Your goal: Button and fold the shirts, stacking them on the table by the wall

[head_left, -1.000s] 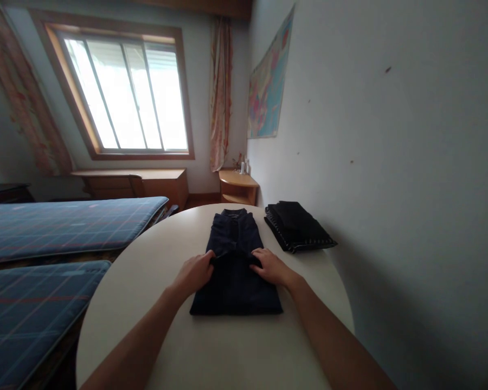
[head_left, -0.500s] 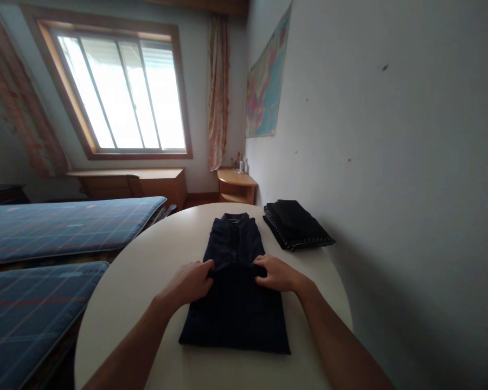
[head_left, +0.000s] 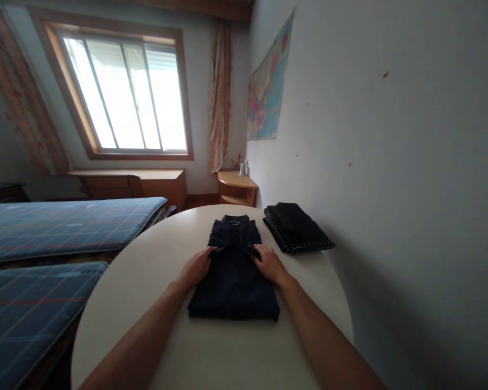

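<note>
A dark navy shirt (head_left: 235,290) lies on the round white table (head_left: 146,260), its collar pointing away from me and its near part folded up over the front. My left hand (head_left: 197,267) grips the left corner of the folded-up edge between thumb and fingers. On the opposite corner of that edge, my right hand (head_left: 269,264) is closed in a similar pinch. The edge lies just below the collar and top buttons. Both thumbs rest on top, while the cloth hides some fingertips.
A folded black garment (head_left: 296,227) with a striped edge sits at the table's far right, by the white wall (head_left: 410,206). Plaid mattresses (head_left: 65,227) are on the left. Beyond the table stand a wooden desk (head_left: 162,184) and a small corner shelf (head_left: 238,181).
Both hands have moved away from me, carrying the folded edge up towards the collar. The shirt's near fold has shifted away too, so the shirt now looks shorter.
</note>
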The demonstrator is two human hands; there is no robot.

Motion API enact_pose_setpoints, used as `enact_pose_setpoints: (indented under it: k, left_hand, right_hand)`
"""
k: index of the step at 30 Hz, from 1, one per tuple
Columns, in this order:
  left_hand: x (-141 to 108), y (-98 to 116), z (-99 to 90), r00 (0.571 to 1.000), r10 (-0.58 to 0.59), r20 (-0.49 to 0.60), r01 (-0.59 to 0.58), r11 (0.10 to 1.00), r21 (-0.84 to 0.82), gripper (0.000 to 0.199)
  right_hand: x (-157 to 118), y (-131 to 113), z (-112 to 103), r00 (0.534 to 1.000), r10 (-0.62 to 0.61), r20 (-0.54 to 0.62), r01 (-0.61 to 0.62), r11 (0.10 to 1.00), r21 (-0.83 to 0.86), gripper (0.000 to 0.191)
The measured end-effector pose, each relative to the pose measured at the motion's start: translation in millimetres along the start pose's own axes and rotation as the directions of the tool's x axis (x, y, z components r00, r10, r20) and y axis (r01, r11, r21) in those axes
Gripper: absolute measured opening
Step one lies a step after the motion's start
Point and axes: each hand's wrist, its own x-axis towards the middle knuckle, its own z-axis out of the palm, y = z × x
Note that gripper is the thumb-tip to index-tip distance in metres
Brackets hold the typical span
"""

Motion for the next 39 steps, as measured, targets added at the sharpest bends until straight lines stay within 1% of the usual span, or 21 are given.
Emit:
enact_pose_setpoints:
  k: [2, 4, 7, 11, 13, 15, 17, 19, 21, 23, 26, 27, 29, 31, 32, 34, 36, 38, 39]
  left_hand:
    - [0, -2, 4.0, 1.0, 0.008, 0.013, -0.007, 1.0, -0.009, 0.041]
    - [-1, 1, 1.6, 1.0, 0.003, 0.021, -0.004, 1.0, 0.017, 0.04]
    - [-6, 10, -10.0, 0.998, 0.009, 0.055, -0.015, 0.994, 0.11, 0.037]
    - [-22, 25, -29.7, 0.991, 0.033, 0.133, -0.061, 0.975, 0.214, 0.028]
    - [-32, 30, -38.6, 0.982, 0.072, 0.176, -0.109, 0.97, 0.215, 0.026]
    - [-41, 32, -46.2, 0.97, 0.109, 0.219, -0.151, 0.971, 0.187, 0.026]
    - [-46, 34, -52.1, 0.96, 0.119, 0.255, -0.161, 0.975, 0.154, 0.024]
    - [-48, 35, -55.7, 0.954, 0.111, 0.279, -0.153, 0.98, 0.131, 0.021]
    - [-47, 36, -56.9, 0.951, 0.109, 0.289, -0.145, 0.984, 0.104, 0.02]
    - [-45, 34, -55.5, 0.95, 0.126, 0.284, -0.151, 0.986, 0.065, 0.021]
    - [-43, 26, -50.1, 0.95, 0.149, 0.275, -0.158, 0.987, 0.011, 0.03]
    - [-42, 23, -47.8, 0.949, 0.146, 0.279, -0.152, 0.988, 0.0, 0.032]
    - [-40, 17, -43.9, 0.953, 0.13, 0.273, -0.127, 0.992, -0.028, 0.03]
    - [-38, 13, -41.5, 0.969, 0.126, 0.215, -0.112, 0.991, -0.077, 0.025]
    - [-35, 11, -40.9, 0.978, 0.131, 0.162, -0.114, 0.988, -0.105, 0.023]
    - [-30, 9, -40.1, 0.99, 0.136, 0.033, -0.13, 0.98, -0.15, 0.02]
    - [-24, 7, -38.0, 0.988, 0.122, -0.091, -0.136, 0.976, -0.169, 0.021]
    - [-18, 4, -32.9, 0.982, 0.097, -0.162, -0.125, 0.978, -0.169, 0.022]
    - [-16, 1, -29.2, 0.982, 0.088, -0.168, -0.115, 0.98, -0.162, 0.022]
  right_hand:
    - [0, 4, 4, 0.999, 0.019, 0.033, -0.02, 0.999, 0.03, 0.031]
    - [0, 4, 3, 0.998, 0.013, 0.053, -0.016, 0.999, 0.051, 0.032]
    - [-1, -1, -6, 0.995, -0.017, 0.101, 0.01, 0.998, 0.067, 0.03]
    - [-12, -13, -25, 0.971, -0.091, 0.221, 0.079, 0.995, 0.066, 0.022]
    - [-20, -19, -37, 0.949, -0.121, 0.291, 0.103, 0.992, 0.077, 0.018]
    - [-29, -26, -48, 0.926, -0.119, 0.358, 0.094, 0.992, 0.086, 0.019]
    - [-34, -32, -57, 0.904, -0.094, 0.416, 0.069, 0.995, 0.077, 0.02]
    - [-36, -36, -62, 0.896, -0.076, 0.437, 0.055, 0.997, 0.06, 0.016]
    - [-35, -39, -63, 0.909, -0.082, 0.409, 0.068, 0.996, 0.05, 0.01]
    - [-33, -41, -62, 0.933, -0.097, 0.346, 0.087, 0.995, 0.045, 0.008]
    - [-31, -41, -60, 0.96, -0.103, 0.26, 0.098, 0.995, 0.034, 0.007]
    - [-31, -41, -60, 0.963, -0.101, 0.252, 0.094, 0.995, 0.039, 0.007]
    - [-32, -40, -60, 0.962, -0.094, 0.257, 0.078, 0.994, 0.073, 0.01]
    - [-31, -38, -60, 0.965, -0.086, 0.249, 0.058, 0.991, 0.118, 0.014]
    - [-30, -37, -60, 0.972, -0.081, 0.222, 0.05, 0.989, 0.139, 0.017]
    - [-27, -34, -58, 0.991, -0.062, 0.116, 0.04, 0.983, 0.182, 0.022]
    - [-23, -30, -53, 0.999, -0.038, -0.011, 0.039, 0.969, 0.242, 0.023]
    - [-18, -25, -45, 0.996, -0.017, -0.083, 0.04, 0.96, 0.278, 0.024]
    - [-16, -22, -40, 0.996, -0.013, -0.084, 0.036, 0.961, 0.273, 0.024]
